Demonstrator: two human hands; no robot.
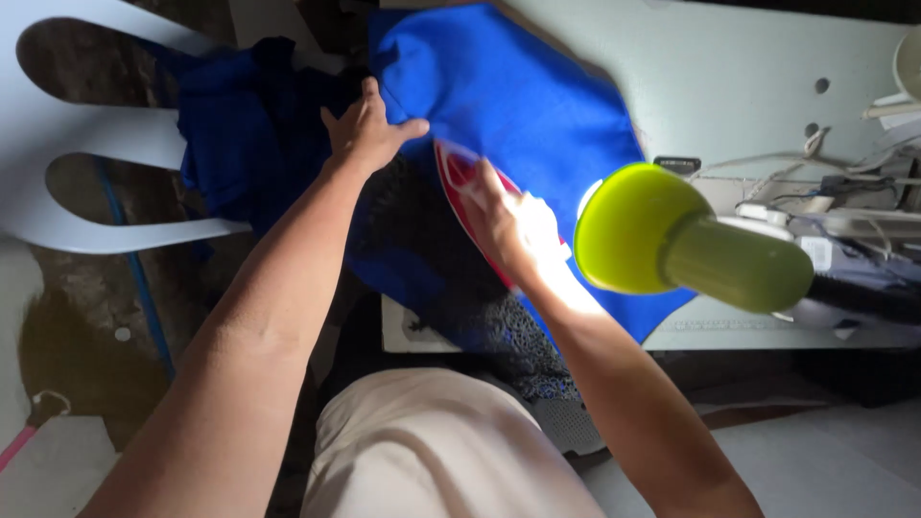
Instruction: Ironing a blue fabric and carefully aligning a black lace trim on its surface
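From up here I see my right hand (513,225) wrapped around the handle of a red and white iron (460,173), clenched on it under the glare of the green lamp (638,230). The iron rests on the blue fabric (518,105), its long axis running from about four o'clock at my wrist to ten o'clock at its pointed nose. My left hand (367,129) lies just beyond that nose, toward ten o'clock, fingers spread and flat, pressing the cloth's edge and gripping nothing. The two hands are near but apart, with the iron's tip between them. The cloth spreads across the pale table (729,86) toward twelve and one o'clock, and hangs off the near edge over my lap. More dark blue cloth (235,125) is heaped at nine o'clock over a white plastic chair (96,144). Cables clutter the table at three o'clock.
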